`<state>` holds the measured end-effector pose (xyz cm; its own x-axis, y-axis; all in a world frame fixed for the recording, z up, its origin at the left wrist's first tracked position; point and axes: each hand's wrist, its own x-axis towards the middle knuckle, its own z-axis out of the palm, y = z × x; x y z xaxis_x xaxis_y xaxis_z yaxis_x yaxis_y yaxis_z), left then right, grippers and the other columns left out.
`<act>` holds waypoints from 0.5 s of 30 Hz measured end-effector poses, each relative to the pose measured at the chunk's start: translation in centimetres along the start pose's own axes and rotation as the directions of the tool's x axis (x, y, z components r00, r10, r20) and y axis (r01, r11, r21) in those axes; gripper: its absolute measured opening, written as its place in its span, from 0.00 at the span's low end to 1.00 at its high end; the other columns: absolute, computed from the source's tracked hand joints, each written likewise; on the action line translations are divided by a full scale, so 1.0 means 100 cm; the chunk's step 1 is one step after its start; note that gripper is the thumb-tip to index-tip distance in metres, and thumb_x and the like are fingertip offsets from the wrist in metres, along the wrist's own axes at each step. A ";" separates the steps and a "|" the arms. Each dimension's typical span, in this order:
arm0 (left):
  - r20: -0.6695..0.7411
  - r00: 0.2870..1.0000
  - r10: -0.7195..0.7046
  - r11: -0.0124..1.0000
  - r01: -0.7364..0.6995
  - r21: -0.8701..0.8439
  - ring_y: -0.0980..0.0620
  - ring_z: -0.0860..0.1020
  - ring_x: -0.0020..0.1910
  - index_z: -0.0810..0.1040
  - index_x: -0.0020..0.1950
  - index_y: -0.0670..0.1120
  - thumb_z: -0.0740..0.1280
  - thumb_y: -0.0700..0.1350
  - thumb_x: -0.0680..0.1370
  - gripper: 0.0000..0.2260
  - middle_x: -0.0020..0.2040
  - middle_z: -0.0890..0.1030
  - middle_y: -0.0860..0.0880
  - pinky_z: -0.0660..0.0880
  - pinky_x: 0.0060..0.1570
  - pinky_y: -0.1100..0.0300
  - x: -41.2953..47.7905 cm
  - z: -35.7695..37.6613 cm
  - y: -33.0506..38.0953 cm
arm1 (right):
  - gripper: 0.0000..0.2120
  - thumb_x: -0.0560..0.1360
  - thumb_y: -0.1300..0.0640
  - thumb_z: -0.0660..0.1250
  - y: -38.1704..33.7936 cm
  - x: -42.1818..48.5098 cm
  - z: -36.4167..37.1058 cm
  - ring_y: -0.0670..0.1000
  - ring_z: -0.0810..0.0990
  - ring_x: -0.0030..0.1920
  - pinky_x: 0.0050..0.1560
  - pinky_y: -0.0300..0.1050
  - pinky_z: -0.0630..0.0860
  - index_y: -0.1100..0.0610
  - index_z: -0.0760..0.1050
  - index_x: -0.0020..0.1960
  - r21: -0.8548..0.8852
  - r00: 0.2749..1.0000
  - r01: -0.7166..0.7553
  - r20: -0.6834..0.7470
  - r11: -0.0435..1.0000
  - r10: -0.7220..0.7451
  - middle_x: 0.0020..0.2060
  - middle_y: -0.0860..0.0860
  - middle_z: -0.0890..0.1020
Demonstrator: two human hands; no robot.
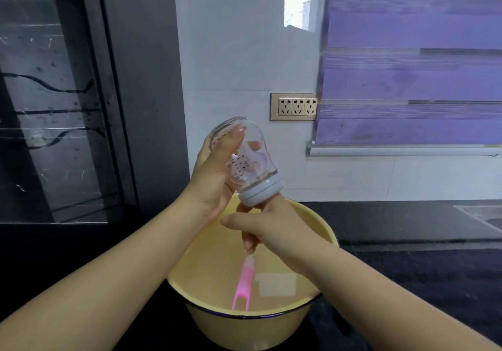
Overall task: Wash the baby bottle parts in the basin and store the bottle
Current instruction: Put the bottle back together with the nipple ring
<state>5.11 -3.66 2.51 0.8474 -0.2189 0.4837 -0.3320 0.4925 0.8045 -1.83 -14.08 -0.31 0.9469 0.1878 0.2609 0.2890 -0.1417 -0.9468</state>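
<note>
Head view shows our left hand (pixel 214 185) wrapped round the clear glass baby bottle (pixel 251 158), tipped neck-down just above our right hand (pixel 274 224). That hand pinches the pink plastic bottle brush (pixel 244 282) over the yellow enamel basin (pixel 244 331) below both hands. Wet glass looks slippery and breakable, so we'd grip the body firmly, not the pale grey screw collar (pixel 262 191).

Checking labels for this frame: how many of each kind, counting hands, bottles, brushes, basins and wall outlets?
hands: 2, left hand and right hand
baby bottle: 1, held by the left hand
pink bottle brush: 1, held by the right hand
yellow basin: 1
wall outlets: 3, on one panel
Total: 8
</note>
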 end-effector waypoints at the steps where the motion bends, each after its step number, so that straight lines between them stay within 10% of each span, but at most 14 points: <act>1: -0.006 1.000 0.005 1.000 -0.005 -0.005 0.44 0.81 0.49 0.74 0.60 0.47 0.79 0.61 0.54 0.39 0.48 0.81 0.45 0.78 0.45 0.51 -0.001 0.000 0.000 | 0.11 0.71 0.64 0.70 -0.001 0.000 -0.001 0.47 0.72 0.24 0.27 0.41 0.72 0.64 0.73 0.52 0.043 1.000 -0.002 0.013 0.999 0.002 0.31 0.52 0.72; 6: -0.118 0.993 -0.031 0.997 0.023 -0.067 0.47 0.82 0.44 0.77 0.54 0.48 0.73 0.57 0.63 0.24 0.44 0.82 0.46 0.78 0.45 0.51 -0.001 -0.004 -0.002 | 0.19 0.74 0.63 0.68 -0.006 -0.011 0.000 0.50 0.76 0.29 0.30 0.42 0.73 0.53 0.71 0.64 0.200 0.985 -0.083 0.163 0.976 0.051 0.43 0.54 0.77; 15: -0.170 0.983 -0.072 0.997 0.070 -0.019 0.49 0.83 0.44 0.75 0.63 0.45 0.67 0.62 0.70 0.28 0.47 0.82 0.46 0.79 0.43 0.53 0.000 -0.011 0.007 | 0.29 0.73 0.59 0.67 0.016 -0.022 -0.009 0.48 0.76 0.28 0.37 0.45 0.78 0.26 0.65 0.57 -0.275 0.975 0.196 -0.050 0.941 -0.217 0.42 0.45 0.77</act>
<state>5.29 -2.35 2.71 0.9272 -0.1074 0.3587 -0.2640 0.4919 0.8297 -3.33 -15.64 -2.26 0.8674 0.1657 0.4693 0.4961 -0.3636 -0.7885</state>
